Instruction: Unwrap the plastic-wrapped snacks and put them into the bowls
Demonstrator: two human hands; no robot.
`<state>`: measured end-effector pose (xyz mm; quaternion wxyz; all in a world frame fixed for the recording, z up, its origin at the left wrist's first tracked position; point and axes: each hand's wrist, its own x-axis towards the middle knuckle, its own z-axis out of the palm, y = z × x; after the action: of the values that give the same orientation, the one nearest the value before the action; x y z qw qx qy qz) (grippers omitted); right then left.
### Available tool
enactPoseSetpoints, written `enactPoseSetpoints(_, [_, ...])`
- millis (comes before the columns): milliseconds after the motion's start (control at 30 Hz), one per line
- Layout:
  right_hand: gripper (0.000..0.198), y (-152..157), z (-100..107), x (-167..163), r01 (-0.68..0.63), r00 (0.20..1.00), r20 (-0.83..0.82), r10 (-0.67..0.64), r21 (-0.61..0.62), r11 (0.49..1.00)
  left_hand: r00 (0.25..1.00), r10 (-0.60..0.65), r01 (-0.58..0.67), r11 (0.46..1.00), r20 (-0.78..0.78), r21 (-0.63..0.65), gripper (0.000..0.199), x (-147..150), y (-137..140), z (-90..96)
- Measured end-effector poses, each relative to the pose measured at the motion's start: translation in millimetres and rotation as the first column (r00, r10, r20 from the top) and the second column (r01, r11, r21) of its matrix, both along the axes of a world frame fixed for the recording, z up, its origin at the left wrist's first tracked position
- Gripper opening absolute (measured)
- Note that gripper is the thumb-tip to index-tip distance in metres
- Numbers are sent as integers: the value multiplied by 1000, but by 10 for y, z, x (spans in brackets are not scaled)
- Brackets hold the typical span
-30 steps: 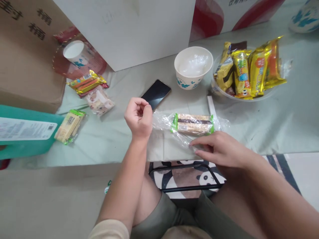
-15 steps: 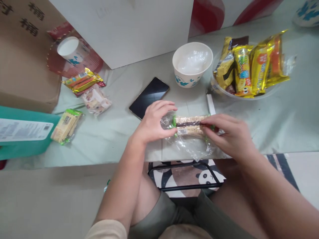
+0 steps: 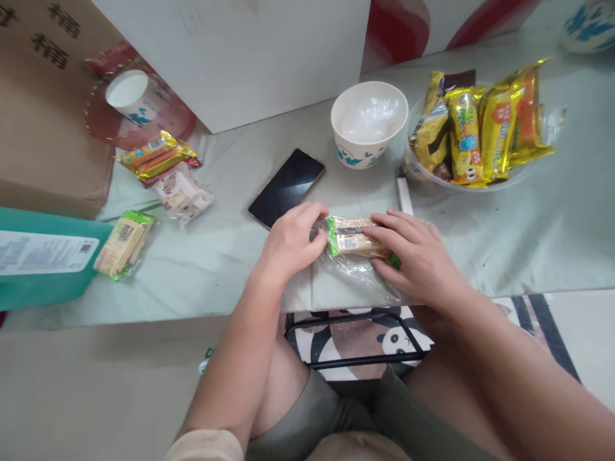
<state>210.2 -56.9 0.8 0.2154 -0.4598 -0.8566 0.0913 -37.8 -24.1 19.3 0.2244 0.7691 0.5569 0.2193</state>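
Note:
A biscuit pack (image 3: 350,243) with green ends, a dark stripe and a barcode lies near the table's front edge, over a crinkled clear plastic bag (image 3: 353,272). At the pack's left end, my left hand (image 3: 293,246) is curled, thumb and fingers closing on the clear film. My right hand (image 3: 416,256) covers the pack's right part, its fingers across the top and its thumb along the near side. The pack's right end is mostly hidden under that hand.
Beyond the hands are a phone (image 3: 287,187), a paper bowl (image 3: 368,125), a white stick-like item (image 3: 404,195) and a clear tub (image 3: 485,186) of yellow snack packs. Further left sit another biscuit pack (image 3: 125,246), wrapped snacks (image 3: 182,192) and a teal bag (image 3: 43,288). Boxes stand behind.
My right hand has gone from pinching the stripe with its fingertips to lying over the pack. My left hand's fingers have drawn closer together, and the pack has shifted slightly left.

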Motion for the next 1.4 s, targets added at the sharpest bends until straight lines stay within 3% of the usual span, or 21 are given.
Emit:
enactPoseSetpoints(100, [41,-6,3,-24,17,1000,12,-17,5,1000,974,127,-142,987,189,68,11,27,20,-23])
enactPoseSetpoints(267, [44,-15,-3,-60,33,999,13,-33,0,999,816,278,-369,925,507,86,17,-3,52,-42])
enactPoseSetpoints(333, [44,-10,-3,-72,45,999,10,-45,-2,999,776,278,-385,920,566,74,16,-36,59,-58])
enactPoseSetpoints(400, [43,1,4,-76,51,999,-4,-51,2,999,797,215,-298,953,564,58,13,-68,58,-78])
enactPoseSetpoints(467, [40,16,16,-70,49,998,-37,-48,6,999,861,114,-134,991,496,7,42,-89,44,-94])
enactPoseSetpoints(533, [38,31,29,-58,50,995,-82,-49,1,999,911,39,-6,997,411,-82,74,-101,19,-103])
enactPoseSetpoints(600, [37,43,38,-46,59,991,-118,-59,-7,998,928,12,49,987,373,-155,80,-110,-8,-106])
enactPoseSetpoints(733, [33,63,37,-33,92,986,-140,-91,-3,996,925,15,69,976,379,-209,77,-124,-18,-97])
enactPoseSetpoints(800, [29,74,28,-30,120,984,-136,-118,11,993,937,92,-5,968,337,-252,72,-105,4,-79])
enactPoseSetpoints(867, [29,86,16,-28,150,982,-122,-146,22,988,939,218,-135,945,268,-298,48,-60,28,-47])
enactPoseSetpoints(933, [32,96,4,-29,176,979,-110,-171,29,984,926,312,-235,916,210,-325,9,1,43,-4])
enactPoseSetpoints(1000, [35,104,-5,-33,189,977,-104,-184,39,981,910,339,-244,902,237,-355,18,63,42,36])
enactPoseSetpoints(1100, [36,104,-11,-43,177,980,-104,-172,44,983,830,352,-142,884,433,-446,22,131,20,62])
enactPoseSetpoints(1267, [40,90,-13,-72,180,979,-105,-176,23,983,534,537,-19,780,653,-626,16,176,12,41])
enactPoseSetpoints(1400, [45,96,-26,-85,210,966,-162,-202,31,977,468,559,63,752,685,-657,22,174,20,68])
